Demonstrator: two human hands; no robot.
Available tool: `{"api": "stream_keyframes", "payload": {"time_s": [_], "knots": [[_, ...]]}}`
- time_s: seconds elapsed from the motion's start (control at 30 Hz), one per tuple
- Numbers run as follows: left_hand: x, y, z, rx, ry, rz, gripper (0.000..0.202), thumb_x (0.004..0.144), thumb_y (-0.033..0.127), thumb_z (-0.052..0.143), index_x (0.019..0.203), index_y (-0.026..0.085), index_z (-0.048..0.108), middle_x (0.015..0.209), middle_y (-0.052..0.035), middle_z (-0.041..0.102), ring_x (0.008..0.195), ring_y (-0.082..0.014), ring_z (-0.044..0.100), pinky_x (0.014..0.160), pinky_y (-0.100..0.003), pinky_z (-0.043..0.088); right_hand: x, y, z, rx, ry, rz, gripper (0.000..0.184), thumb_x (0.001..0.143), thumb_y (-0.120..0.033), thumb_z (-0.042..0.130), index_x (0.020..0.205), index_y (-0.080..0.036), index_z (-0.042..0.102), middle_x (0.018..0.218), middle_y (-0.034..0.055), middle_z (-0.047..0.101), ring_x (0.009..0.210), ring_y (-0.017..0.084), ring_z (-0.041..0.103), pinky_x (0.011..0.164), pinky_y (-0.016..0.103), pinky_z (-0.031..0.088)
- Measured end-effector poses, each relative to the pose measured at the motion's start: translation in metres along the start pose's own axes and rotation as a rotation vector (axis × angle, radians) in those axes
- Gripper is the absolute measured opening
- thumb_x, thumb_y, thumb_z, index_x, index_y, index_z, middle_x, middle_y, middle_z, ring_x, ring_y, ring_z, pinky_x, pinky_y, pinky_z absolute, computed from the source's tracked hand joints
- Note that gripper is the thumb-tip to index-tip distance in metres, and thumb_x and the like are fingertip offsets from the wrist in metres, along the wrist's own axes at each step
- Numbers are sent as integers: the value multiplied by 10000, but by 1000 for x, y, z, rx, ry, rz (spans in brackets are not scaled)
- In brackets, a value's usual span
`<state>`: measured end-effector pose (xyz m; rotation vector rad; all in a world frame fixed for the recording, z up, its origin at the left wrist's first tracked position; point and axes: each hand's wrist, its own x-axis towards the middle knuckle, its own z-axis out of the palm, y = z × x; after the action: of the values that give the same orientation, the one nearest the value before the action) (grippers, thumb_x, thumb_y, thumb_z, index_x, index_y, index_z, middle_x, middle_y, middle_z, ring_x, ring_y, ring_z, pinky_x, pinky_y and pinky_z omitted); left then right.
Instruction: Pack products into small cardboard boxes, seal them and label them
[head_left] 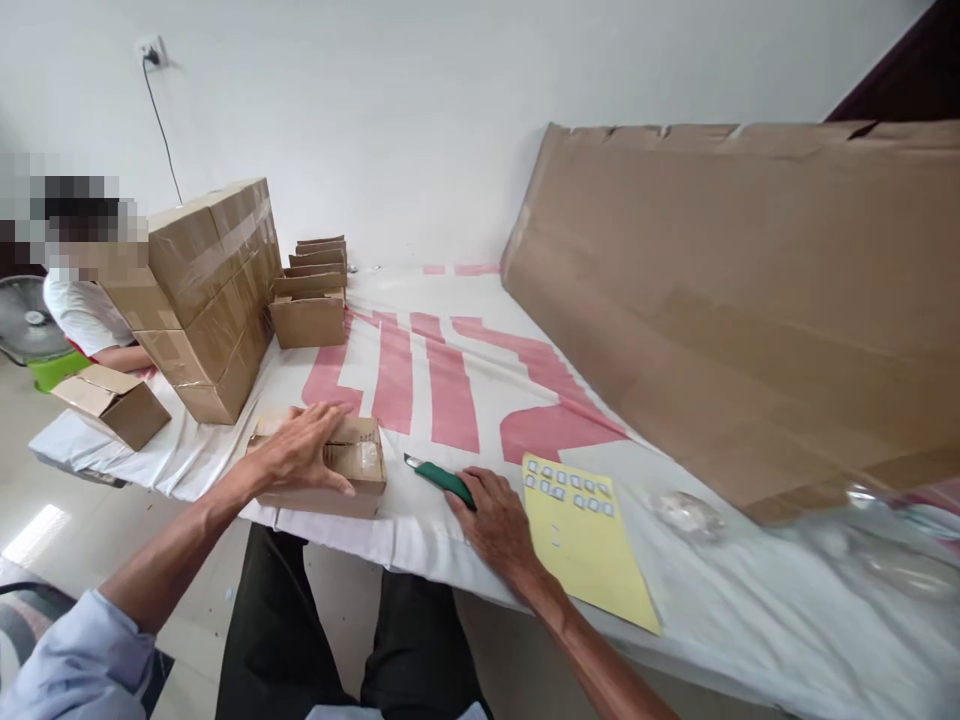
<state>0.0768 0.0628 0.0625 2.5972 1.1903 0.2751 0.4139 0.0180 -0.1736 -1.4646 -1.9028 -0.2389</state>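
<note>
A white cloth (401, 280) printed with red shapes covers the table (427, 550), and a small cardboard box (322, 500) sits near the front edge. Beyond that box is a plain pale wall (420, 120); up on it, to the box's left, a socket (150, 50) has a dark cable plugged in. Behind the box and to its left rises a stack of taped cartons (217, 300), with a co-worker (86, 310) in white past them. Farther left of the box are a fan (34, 317) and a single carton (112, 402). Behind the box stands a row of open cartons (309, 322); well to its right is a large cardboard panel (712, 300).

The box lies directly beneath the left hand (304, 447), whose fingers are spread over its top, thumb apart, rather than closed around it. Right of the box, the fingers of the right hand (491, 520) are curled around the green handle of a utility knife (435, 475); its blade points toward the box without touching it. Farther right of the box lies a yellow sheet (592, 570) bearing small labels.
</note>
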Motion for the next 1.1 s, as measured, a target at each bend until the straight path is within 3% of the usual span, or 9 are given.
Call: {"api": "stream_keyframes", "payload": {"time_s": [0.1, 0.2, 0.3, 0.37, 0.57, 0.7, 0.9, 1.0, 1.1], "knots": [[-30, -27, -22, -161, 134, -104, 1171, 690, 546, 964, 1657, 313, 348, 1723, -180, 371, 1561, -465, 391, 1277, -705, 267, 0, 1, 1, 5, -12, 8, 289, 1065, -389, 498, 1173, -186, 673, 1174, 152, 705, 1077, 316, 626, 908, 440, 492], [-71, -71, -31, -350, 197, -245, 1199, 693, 526, 952, 1682, 309, 309, 1738, -162, 365, 1598, -435, 354, 1282, -625, 347, 0, 1, 0, 7, -30, 27, 302, 1069, -401, 492, 1181, -188, 675, 1184, 160, 704, 1099, 333, 627, 908, 457, 499], [-97, -103, -11, -582, 142, -326, 1339, 646, 515, 963, 1714, 264, 196, 1748, -226, 328, 1621, -442, 312, 1247, -626, 392, 1, 1, -1, 19, -40, 16, 321, 1074, -413, 484, 1190, -183, 675, 1178, 166, 706, 1094, 339, 633, 908, 469, 515], [-100, -110, 10, -710, 135, -344, 1384, 602, 495, 975, 1716, 265, 187, 1746, -230, 333, 1617, -448, 318, 1245, -623, 391, 0, 3, 0, 29, -33, 3, 333, 1075, -424, 482, 1190, -178, 676, 1172, 169, 709, 1085, 339, 640, 916, 480, 528], [-91, -90, 52, -901, 192, -292, 1159, 597, 511, 936, 1602, 205, 447, 1517, -161, 627, 1445, -416, 536, 1219, -543, 459, 1, 1, -1, 87, -14, 22, 403, 1075, -484, 478, 1232, -177, 687, 1182, 184, 711, 1082, 354, 654, 926, 546, 566], [-97, -78, 62, -891, 231, -285, 1039, 634, 455, 915, 1554, 217, 494, 1393, -128, 693, 1387, -386, 583, 1217, -547, 463, 24, -32, -20, 237, 86, 62, 429, 1076, -503, 511, 1330, -193, 665, 1252, 184, 700, 1169, 351, 663, 987, 563, 580], [-108, -64, 75, -873, 278, -277, 1108, 647, 391, 890, 1624, 231, 394, 1548, -136, 569, 1479, -399, 490, 1268, -560, 398, 65, -104, -52, 498, -22, -130, 459, 1082, -467, 539, 1477, -243, 606, 1479, 165, 615, 1376, 324, 607, 1115, 519, 563], [-112, -63, 81, -830, 267, -268, 1188, 621, 304, 890, 1667, 214, 331, 1641, -155, 473, 1500, -416, 456, 1274, -534, 391, 67, -115, -51, 483, -57, -157, 449, 1074, -438, 572, 1486, -264, 611, 1495, 155, 609, 1363, 317, 626, 1102, 506, 583], [-115, -64, 86, -808, 254, -242, 1242, 642, 294, 884, 1706, 229, 247, 1701, -176, 394, 1571, -434, 363, 1267, -559, 386, 60, -108, -46, 471, -42, -147, 431, 1081, -381, 561, 1494, -266, 602, 1512, 149, 605, 1400, 312, 608, 1142, 511, 562]]}}
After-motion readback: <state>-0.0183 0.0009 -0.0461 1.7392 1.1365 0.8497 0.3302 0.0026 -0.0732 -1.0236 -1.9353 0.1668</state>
